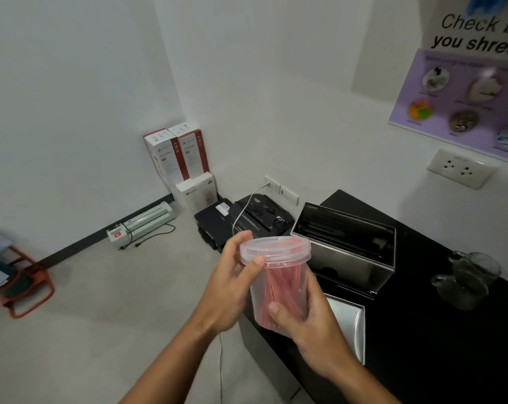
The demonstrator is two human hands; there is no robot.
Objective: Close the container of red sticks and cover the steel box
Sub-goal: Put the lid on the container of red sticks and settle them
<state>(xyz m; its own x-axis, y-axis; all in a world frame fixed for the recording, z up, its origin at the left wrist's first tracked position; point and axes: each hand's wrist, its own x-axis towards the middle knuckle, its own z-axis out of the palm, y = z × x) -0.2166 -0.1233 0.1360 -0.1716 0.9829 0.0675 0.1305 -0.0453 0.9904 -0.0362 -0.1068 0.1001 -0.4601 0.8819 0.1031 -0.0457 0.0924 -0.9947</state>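
A clear plastic container (pixel 279 290) full of red sticks is held up in front of me, over the edge of the black counter (pixel 439 345). My right hand (pixel 308 330) grips its lower body. My left hand (pixel 235 275) holds the clear lid (pixel 274 249) sitting on the container's top, thumb on the rim. Behind it on the counter stands the open steel box (pixel 352 258) with dark items inside. A flat steel lid (pixel 347 325) lies on the counter in front of the box, partly hidden by my right hand.
Two glass mugs (pixel 465 278) stand on the counter at the right. On the floor are a black shredder (pixel 261 220), a black printer (pixel 215 225), a laminator (pixel 142 223), stacked white boxes (pixel 183 164) in the corner and an orange stool (pixel 22 281) at left.
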